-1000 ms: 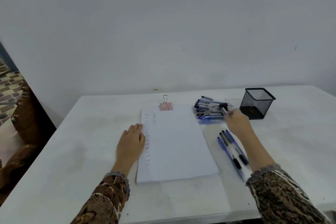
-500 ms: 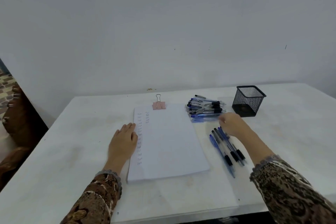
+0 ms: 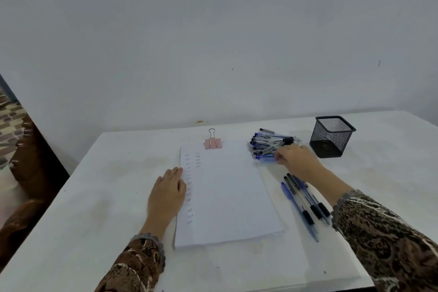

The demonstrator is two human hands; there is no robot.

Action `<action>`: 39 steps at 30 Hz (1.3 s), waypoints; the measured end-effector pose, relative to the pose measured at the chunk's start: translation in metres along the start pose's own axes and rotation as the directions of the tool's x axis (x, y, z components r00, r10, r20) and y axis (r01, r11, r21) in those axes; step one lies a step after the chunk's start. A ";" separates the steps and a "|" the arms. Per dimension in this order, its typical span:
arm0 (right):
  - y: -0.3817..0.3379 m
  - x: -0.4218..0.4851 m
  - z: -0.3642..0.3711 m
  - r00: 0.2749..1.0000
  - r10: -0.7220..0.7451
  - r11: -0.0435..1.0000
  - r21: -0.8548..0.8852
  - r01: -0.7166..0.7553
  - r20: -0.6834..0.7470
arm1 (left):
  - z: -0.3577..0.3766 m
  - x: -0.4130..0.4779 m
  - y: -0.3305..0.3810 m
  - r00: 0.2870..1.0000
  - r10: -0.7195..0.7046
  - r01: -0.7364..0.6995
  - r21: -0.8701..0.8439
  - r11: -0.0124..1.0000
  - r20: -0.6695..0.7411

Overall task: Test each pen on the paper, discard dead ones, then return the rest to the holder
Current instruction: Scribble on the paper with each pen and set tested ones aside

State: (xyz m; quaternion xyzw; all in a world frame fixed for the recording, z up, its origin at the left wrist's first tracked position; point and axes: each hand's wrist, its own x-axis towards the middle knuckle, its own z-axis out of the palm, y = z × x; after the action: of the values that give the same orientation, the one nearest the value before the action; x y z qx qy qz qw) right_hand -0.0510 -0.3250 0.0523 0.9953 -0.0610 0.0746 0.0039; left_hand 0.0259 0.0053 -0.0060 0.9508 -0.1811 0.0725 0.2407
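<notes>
A stack of white paper (image 3: 227,192) lies on the table, held by a pink binder clip (image 3: 213,143), with rows of small pen marks down its left side. My left hand (image 3: 167,194) rests flat on the paper's left edge. A pile of blue and black pens (image 3: 267,142) lies right of the paper's top. My right hand (image 3: 298,161) reaches into the near side of the pile, its curled fingers pinching a blue pen (image 3: 265,158). The black mesh holder (image 3: 331,137) stands to the right of the pile.
Several pens (image 3: 301,206) lie side by side right of the paper, under my right forearm. The white table (image 3: 94,197) stands against a plain wall. A brown chair (image 3: 21,173) is off the table's left edge.
My right hand drew back from the pile toward the pens beside the paper, then moved left and forward to the pile's near side. My left hand stayed on the paper.
</notes>
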 end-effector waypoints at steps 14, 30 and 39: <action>-0.140 -0.030 0.012 0.969 -0.245 0.955 0.175 0.239 0.012 | -0.001 0.001 -0.001 0.999 0.010 -0.011 0.027 1.000 0.031; -0.152 -0.028 -0.006 0.918 -0.200 0.970 0.203 0.136 0.343 | 0.002 0.004 -0.004 0.999 0.023 -0.024 0.032 0.999 0.032; -0.145 -0.027 -0.032 0.905 -0.116 0.993 0.038 0.110 0.409 | 0.004 0.005 -0.007 0.999 0.022 -0.023 0.047 0.999 0.029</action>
State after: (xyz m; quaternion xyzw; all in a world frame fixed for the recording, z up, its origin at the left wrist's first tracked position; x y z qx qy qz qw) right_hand -0.0648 -0.1773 0.0801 0.9906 -0.0021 -0.1359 -0.0115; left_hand 0.0331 0.0071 -0.0116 0.9551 -0.1935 0.0659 0.2146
